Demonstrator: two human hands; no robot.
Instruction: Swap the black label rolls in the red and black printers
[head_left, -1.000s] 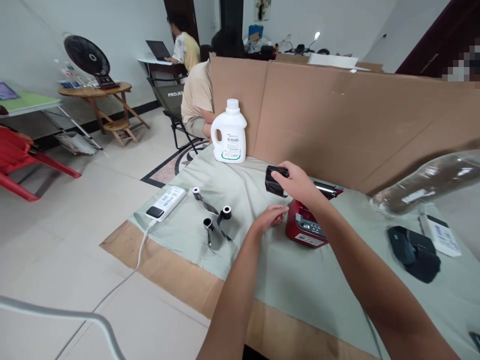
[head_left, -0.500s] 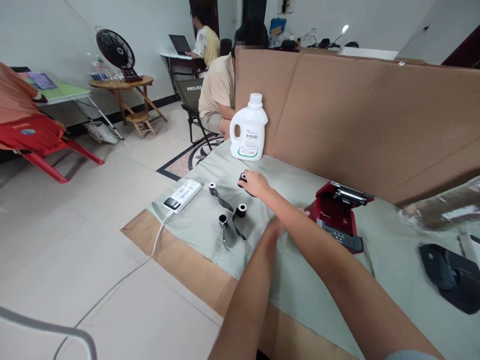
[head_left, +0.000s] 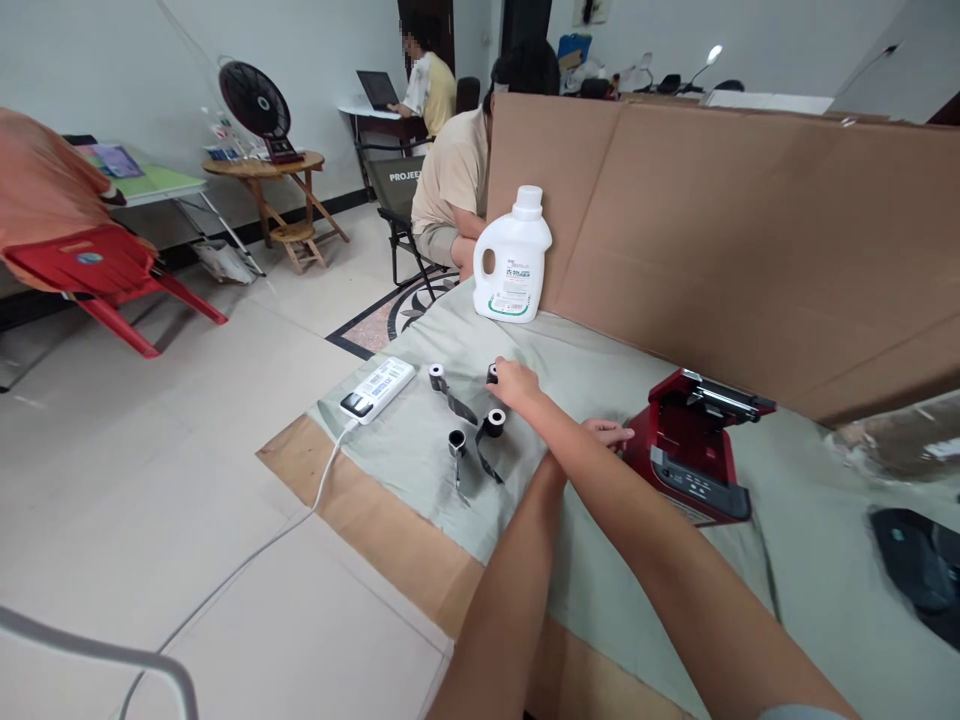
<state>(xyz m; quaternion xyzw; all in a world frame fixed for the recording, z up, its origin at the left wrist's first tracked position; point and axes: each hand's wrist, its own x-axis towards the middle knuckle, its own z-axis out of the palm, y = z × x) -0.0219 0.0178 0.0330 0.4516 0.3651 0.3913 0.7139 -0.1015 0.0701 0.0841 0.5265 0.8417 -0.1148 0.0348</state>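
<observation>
My right hand [head_left: 517,382] reaches across to the left, fingers closed around a small black paper roll [head_left: 492,374] at the cloth. Three other black rolls stand close by: one roll [head_left: 436,376] at the left, another roll [head_left: 494,422] nearer me, and a third roll [head_left: 457,442] nearest. Loose dark strips trail from them. Under my right forearm, my left hand [head_left: 609,435] extends its fingers to the left side of a red printer-like device [head_left: 637,440]; its fingertips seem to touch it. The device's lid is raised, and its red inside shows.
A white jug [head_left: 514,265] stands by the cardboard panel [head_left: 712,230]. A white power strip [head_left: 379,390] with a cable lies at the left cloth edge. Plastic-wrapped stuff [head_left: 900,435] and a black object [head_left: 919,570] are at right. Other people sit behind.
The view has shifted slightly, moving the scene rightward. My right hand with the roll is a little nearer me and the other rolls. More of my left hand shows beside the red device.
</observation>
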